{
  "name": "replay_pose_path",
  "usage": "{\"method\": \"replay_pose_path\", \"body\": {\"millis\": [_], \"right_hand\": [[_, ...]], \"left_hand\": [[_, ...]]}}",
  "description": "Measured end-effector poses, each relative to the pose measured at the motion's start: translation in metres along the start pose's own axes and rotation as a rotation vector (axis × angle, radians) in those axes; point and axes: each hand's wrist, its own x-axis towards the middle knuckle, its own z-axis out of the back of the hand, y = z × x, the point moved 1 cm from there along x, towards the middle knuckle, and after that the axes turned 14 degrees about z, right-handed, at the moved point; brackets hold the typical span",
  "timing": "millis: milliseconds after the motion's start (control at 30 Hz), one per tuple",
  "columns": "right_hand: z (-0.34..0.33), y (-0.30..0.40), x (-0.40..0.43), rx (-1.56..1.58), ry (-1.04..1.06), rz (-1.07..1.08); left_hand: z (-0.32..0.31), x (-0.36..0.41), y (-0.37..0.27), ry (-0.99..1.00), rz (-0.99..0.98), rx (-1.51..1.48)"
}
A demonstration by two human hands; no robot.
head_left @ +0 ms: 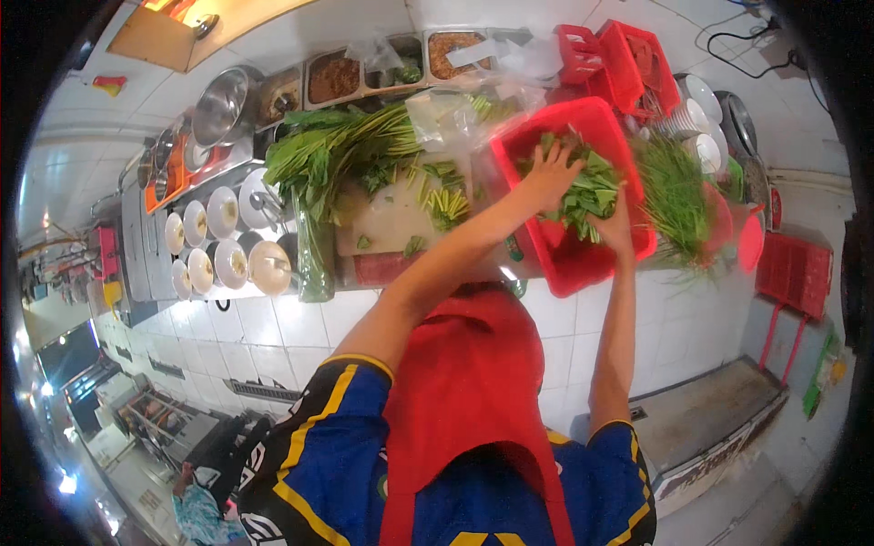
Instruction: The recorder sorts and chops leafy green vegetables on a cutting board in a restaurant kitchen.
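Note:
Both hands are inside a red plastic basket [567, 273] on the counter, around a heap of cut leafy greens [593, 188]. My left hand [554, 176] lies on the top left of the heap, fingers spread. My right hand [614, 222] cups the heap's lower right side, its fingertips partly hidden by leaves. Left of the basket, cut green stems [445, 207] lie on a pale cutting board [389, 228]. Long uncut leafy greens [341, 143] lie across the board's upper left part, beside a clear plastic bag [444, 123].
Metal trays of chopped food [334, 78] line the back. Several bowls [231, 264] stand at left, near a steel mixing bowl [222, 106]. Thin green herbs [672, 191], stacked white dishes [703, 151] and red baskets [631, 65] are at right. Another person [198, 508] is at lower left.

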Motion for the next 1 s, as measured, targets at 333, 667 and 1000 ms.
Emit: {"method": "replay_pose_path", "body": {"millis": [333,667,1000], "right_hand": [[-0.065,0.1,-0.015,-0.042,-0.163,0.12],[-0.305,0.046,0.016,-0.412,0.242,0.397],[-0.318,0.059,0.007,-0.231,0.103,0.437]], "left_hand": [[0.045,-0.151,0.132,-0.312,0.572,-0.268],[0.006,-0.181,0.247,-0.329,0.676,-0.128],[0.033,-0.198,0.229,-0.391,0.543,-0.292]]}}
